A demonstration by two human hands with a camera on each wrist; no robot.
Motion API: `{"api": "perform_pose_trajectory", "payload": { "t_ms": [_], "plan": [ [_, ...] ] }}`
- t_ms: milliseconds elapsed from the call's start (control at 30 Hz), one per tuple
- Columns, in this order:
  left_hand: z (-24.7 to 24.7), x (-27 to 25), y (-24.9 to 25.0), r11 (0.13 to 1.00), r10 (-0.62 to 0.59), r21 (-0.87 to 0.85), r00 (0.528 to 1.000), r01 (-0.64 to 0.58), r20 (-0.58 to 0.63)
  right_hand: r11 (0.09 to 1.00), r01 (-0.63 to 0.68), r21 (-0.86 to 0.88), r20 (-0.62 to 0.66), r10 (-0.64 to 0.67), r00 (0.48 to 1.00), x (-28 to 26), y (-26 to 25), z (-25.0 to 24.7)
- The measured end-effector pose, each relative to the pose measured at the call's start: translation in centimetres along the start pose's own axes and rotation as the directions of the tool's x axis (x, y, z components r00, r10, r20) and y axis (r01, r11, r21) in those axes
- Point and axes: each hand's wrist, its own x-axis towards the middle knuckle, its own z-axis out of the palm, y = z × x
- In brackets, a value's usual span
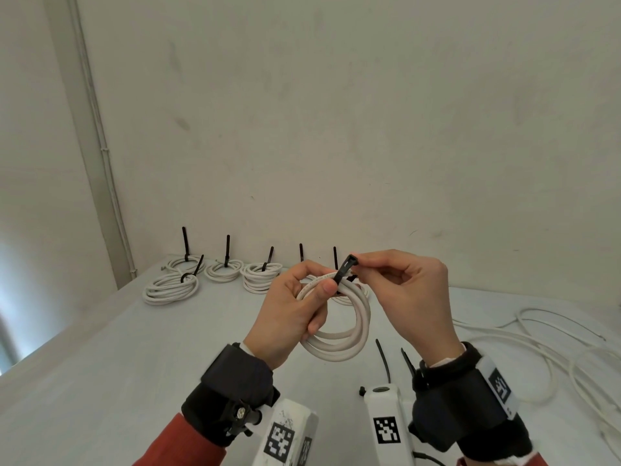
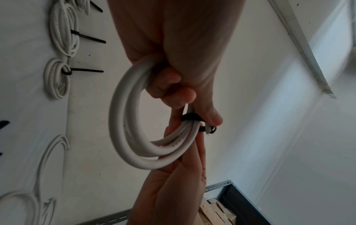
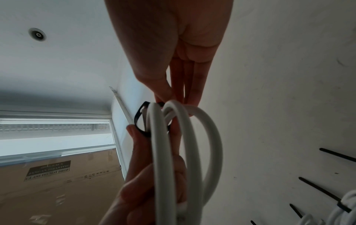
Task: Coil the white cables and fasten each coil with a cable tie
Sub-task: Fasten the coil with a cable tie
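- White, smooth, round-sectioned cable made one coil (image 1: pixel 339 334) of about three loops, which you held up above the pale bench (image 1: pixel 134 364) between your two hands.
- Your left hand (image 1: pixel 289 307) curled round the coil's left side, with the thumb pressed on the strands just beside the tie.
- One black plastic cable tie (image 1: pixel 344 269), a thin flat strap, circled the strands at the top of the coil. Your right hand (image 1: pixel 406 290) pinched its blocky head end between thumb and forefinger.
- Four tied coils (image 1: pixel 223 274) lay in plain sight along the far side of the bench by the wall, each with a stiff black tail sticking up. Two more tails stood behind your hands, their coils mostly hidden.
- Two loose black ties (image 1: pixel 383 359) lay flat on the bench near your right wrist.
- On the right of the bench, uncoiled white cable (image 1: pixel 537 341) sprawled in wide, slack loops. You could not tell how many lengths there were.
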Motion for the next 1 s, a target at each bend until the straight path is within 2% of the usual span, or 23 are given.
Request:
{"api": "perform_pose_trajectory", "payload": {
  "t_ms": [300,567,633,800,900,1000],
  "plan": [
    [0.2,-0.1,0.1,0.998,-0.033,0.052,0.999,0.033,-0.004,1.0,0.001,0.005,0.051,-0.001,0.999,0.2,-0.1,-0.3],
    [0.0,-0.1,1.4,0.976,-0.064,0.208,0.998,0.067,-0.017,0.963,-0.192,0.191,0.124,0.17,0.978,0.1,-0.8,0.2],
    [0.0,-0.2,1.8,0.969,-0.065,0.24,0.998,0.064,-0.006,0.917,-0.288,0.275,0.173,0.248,0.953,0.1,-0.7,0.0],
    [-0.1,-0.2,2.0,0.948,-0.083,0.312,0.995,0.064,0.048,0.726,-0.54,0.426,0.389,0.393,0.834,0.5,-0.8,-0.8],
    [-0.1,-0.2,2.0,0.93,-0.1,0.362,0.99,0.059,0.095,0.644,-0.632,0.431,0.467,0.44,0.767,0.8,-0.6,-1.2],
    [-0.2,-0.2,2.0,0.932,-0.088,0.359,0.991,0.045,0.103,0.557,-0.685,0.471,0.495,0.476,0.727,0.9,-0.6,-1.3]
  ]
}}
